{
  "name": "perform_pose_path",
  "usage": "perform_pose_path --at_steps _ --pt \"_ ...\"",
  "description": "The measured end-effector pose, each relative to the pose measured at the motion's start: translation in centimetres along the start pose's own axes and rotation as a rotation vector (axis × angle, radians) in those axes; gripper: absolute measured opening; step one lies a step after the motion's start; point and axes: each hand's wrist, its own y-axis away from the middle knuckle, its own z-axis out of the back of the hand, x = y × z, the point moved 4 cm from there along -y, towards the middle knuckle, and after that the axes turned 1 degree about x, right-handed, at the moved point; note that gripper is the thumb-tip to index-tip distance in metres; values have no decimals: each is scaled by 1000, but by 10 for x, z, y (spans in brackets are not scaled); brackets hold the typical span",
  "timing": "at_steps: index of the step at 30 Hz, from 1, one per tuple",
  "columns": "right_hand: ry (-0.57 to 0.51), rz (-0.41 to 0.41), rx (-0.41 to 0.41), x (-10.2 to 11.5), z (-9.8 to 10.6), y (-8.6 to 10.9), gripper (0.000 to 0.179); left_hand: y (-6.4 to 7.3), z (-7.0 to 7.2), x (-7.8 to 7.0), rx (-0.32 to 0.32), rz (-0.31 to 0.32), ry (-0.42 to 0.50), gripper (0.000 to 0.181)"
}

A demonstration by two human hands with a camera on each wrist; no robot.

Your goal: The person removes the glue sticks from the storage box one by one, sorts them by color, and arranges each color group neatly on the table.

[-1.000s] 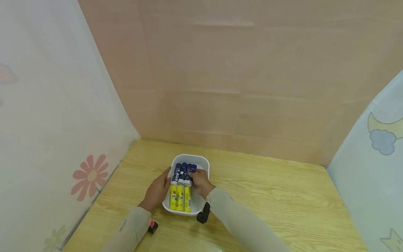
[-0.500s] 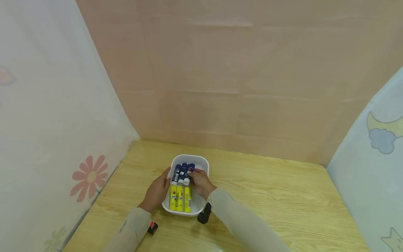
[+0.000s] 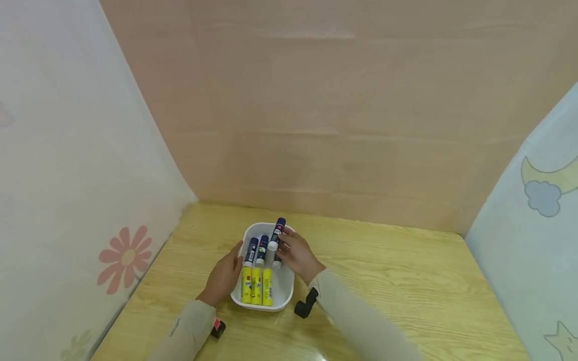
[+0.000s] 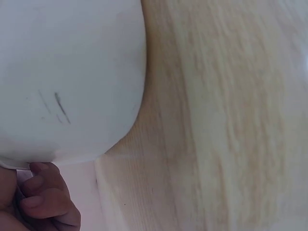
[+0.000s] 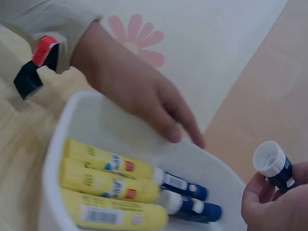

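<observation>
A white plastic tray (image 3: 285, 290) stands on the table in the head view. My left hand (image 3: 223, 278) grips its left rim, thumb inside and fingers outside, as the right wrist view shows. Pinched in my right hand (image 3: 301, 254) is a dark blue glue stick (image 3: 277, 233) with a white end, raised over the tray's back right part. Two more blue glue sticks (image 3: 262, 250) lie side by side in the back half; another blue stick (image 3: 277, 260) is partly hidden below my right fingers. Three yellow glue sticks (image 5: 110, 187) fill the front left of the tray.
The wood-grain table (image 3: 384, 286) extends to the right and behind the tray. A white cloth with a pink flower (image 3: 128, 258) borders the left, a tan sheet (image 3: 338, 125) the back, and a printed cloth (image 3: 542, 240) the right.
My right hand has lifted one blue glue stick up from the row, shifting slightly right. One blue stick now lies apart from the other two. My left hand keeps its hold on the tray.
</observation>
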Motion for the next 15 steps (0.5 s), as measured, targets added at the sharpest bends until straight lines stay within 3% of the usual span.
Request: perform_pose_path --at_steps 8,15 --pt "-7 104 -1 56 32 1 49 1 0 -3 3 -2 -9 53" --pt "13 88 -17 67 71 1 54 1 -1 -2 -5 -6 -8 53"
